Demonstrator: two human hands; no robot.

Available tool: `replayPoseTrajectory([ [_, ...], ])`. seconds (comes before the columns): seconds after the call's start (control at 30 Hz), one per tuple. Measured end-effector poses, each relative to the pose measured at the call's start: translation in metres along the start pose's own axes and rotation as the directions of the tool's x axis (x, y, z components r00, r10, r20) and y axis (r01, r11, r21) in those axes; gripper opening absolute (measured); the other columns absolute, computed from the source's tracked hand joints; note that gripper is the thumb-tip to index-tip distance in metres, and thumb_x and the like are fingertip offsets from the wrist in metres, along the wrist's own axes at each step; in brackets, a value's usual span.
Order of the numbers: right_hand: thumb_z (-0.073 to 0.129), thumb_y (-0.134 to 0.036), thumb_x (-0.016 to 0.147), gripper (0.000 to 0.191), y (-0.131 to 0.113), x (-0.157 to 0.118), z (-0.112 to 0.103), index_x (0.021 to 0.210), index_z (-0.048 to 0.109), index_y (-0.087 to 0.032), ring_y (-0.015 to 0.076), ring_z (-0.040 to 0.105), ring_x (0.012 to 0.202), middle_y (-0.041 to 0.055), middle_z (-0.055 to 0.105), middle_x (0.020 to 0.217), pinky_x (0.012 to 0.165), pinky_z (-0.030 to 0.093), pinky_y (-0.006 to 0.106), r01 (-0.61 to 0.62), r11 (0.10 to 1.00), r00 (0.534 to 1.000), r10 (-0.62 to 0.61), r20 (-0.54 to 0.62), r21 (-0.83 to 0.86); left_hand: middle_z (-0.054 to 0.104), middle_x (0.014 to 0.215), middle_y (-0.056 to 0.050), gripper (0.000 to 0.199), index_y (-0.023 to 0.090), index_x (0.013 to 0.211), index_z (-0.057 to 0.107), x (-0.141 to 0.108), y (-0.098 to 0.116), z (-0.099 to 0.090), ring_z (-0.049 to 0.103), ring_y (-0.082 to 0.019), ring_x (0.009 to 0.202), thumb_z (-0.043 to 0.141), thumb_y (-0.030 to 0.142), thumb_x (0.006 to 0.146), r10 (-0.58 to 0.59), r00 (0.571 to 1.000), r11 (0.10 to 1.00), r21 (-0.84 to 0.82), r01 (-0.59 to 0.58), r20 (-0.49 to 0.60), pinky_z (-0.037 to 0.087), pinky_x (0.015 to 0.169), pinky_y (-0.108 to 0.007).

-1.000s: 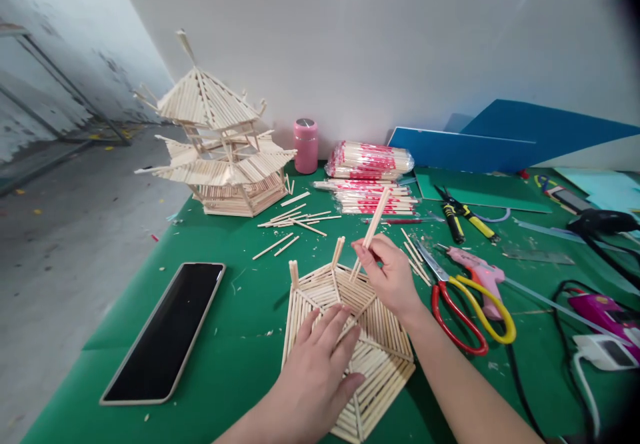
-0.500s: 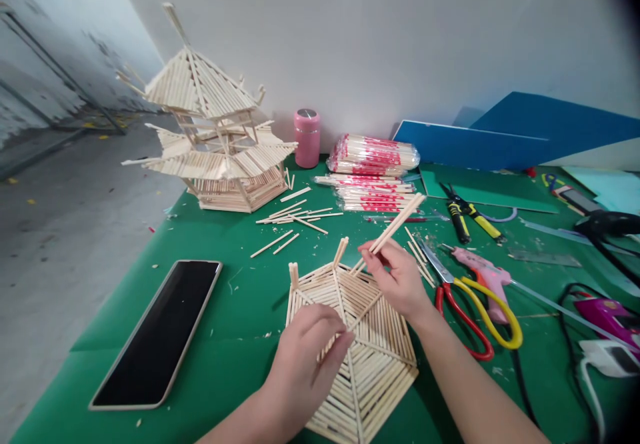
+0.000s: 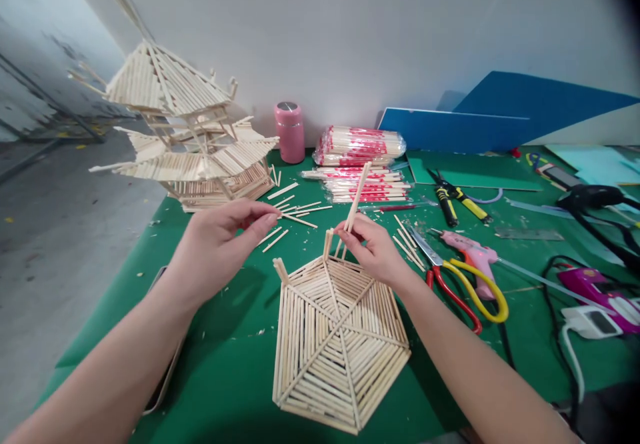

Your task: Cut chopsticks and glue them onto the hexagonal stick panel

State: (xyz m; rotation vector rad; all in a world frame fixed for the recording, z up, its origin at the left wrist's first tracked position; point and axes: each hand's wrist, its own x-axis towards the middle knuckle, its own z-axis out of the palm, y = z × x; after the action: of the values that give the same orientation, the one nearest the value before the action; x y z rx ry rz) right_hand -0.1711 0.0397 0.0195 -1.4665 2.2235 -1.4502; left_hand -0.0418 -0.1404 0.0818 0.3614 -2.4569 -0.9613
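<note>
Left hand (image 3: 215, 251) and right hand (image 3: 375, 251), extended forward.
Left: pinch-posed at loose sticks (image 3: 300, 221), hold unclear; right: gripping tilted sticks (image 3: 358, 194). Near side of right: one stick panel (image 3: 310, 337). Beyond left: one pagoda model (image 3: 165, 84).

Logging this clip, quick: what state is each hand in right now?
Left hand: fingertips by the loose sticks; whether it grips one cannot be told.
Right hand: closed, holding thin sticks.

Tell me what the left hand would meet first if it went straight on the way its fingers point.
Most likely the loose sticks just ahead of the left hand, though depth leaves it unclear whether they touch.
</note>
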Motion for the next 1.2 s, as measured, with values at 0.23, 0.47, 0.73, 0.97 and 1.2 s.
replayPoseTrajectory([
  [0.23, 0.040, -0.022, 0.085, 0.017, 0.007, 0.002, 0.001, 0.087, 0.056, -0.018, 0.0139, 0.052, 0.079, 0.0037, 0.055, 0.083, 0.072, 0.041, 0.027, 0.037, 0.999, 0.998, -0.036, 0.056, -0.021, 0.065, 0.082, -0.003, 0.026, 0.011, 0.088, 0.062, 0.030, -0.016, 0.027, 0.055, -0.011, 0.074, 0.051, 0.029, 0.073, -0.035, 0.855, 0.970, -0.188, 0.153, 0.517, 0.043, 0.069, -0.025],
  [0.47, 0.041, -0.018, 0.084, 0.015, 0.002, 0.002, -0.001, 0.084, 0.056, -0.018, 0.0146, 0.052, 0.082, 0.0041, 0.055, 0.087, 0.072, 0.041, 0.027, 0.052, 0.996, 0.989, -0.040, 0.144, -0.079, 0.065, 0.088, -0.003, 0.024, 0.019, 0.092, 0.061, 0.045, -0.018, 0.042, 0.057, -0.015, 0.081, 0.055, 0.029, 0.071, 0.057, 0.739, 0.946, -0.273, 0.176, 0.671, 0.043, 0.072, -0.028],
  [0.73, 0.041, -0.021, 0.083, 0.017, -0.003, -0.001, -0.003, 0.087, 0.057, -0.020, 0.0150, 0.053, 0.081, 0.0037, 0.055, 0.089, 0.069, 0.041, 0.027, 0.051, 0.979, 0.981, -0.012, 0.196, -0.197, 0.064, 0.089, -0.003, 0.025, 0.018, 0.094, 0.060, 0.060, 0.009, 0.032, 0.056, -0.015, 0.081, 0.049, 0.024, 0.073, 0.189, 0.689, 0.976, -0.213, -0.052, 0.700, 0.042, 0.069, -0.026],
  [0.97, 0.043, -0.020, 0.082, 0.019, -0.002, -0.003, -0.002, 0.091, 0.059, -0.021, 0.0149, 0.054, 0.079, 0.0032, 0.058, 0.087, 0.068, 0.041, 0.027, 0.047, 0.977, 0.981, -0.006, 0.194, -0.208, 0.062, 0.095, -0.003, 0.029, 0.019, 0.098, 0.059, 0.058, 0.016, 0.023, 0.054, -0.016, 0.086, 0.051, 0.026, 0.071, 0.177, 0.671, 0.984, -0.118, -0.133, 0.720, 0.041, 0.070, -0.025],
  [1.2, 0.045, -0.018, 0.080, 0.018, 0.001, -0.004, 0.002, 0.090, 0.060, -0.021, 0.0145, 0.055, 0.078, 0.0032, 0.059, 0.087, 0.068, 0.041, 0.027, 0.046, 0.980, 0.981, -0.008, 0.192, -0.194, 0.063, 0.086, -0.004, 0.030, 0.017, 0.093, 0.061, 0.057, 0.014, 0.026, 0.055, -0.015, 0.078, 0.055, 0.036, 0.070, 0.181, 0.642, 0.977, -0.063, -0.201, 0.745, 0.040, 0.067, -0.024],
])
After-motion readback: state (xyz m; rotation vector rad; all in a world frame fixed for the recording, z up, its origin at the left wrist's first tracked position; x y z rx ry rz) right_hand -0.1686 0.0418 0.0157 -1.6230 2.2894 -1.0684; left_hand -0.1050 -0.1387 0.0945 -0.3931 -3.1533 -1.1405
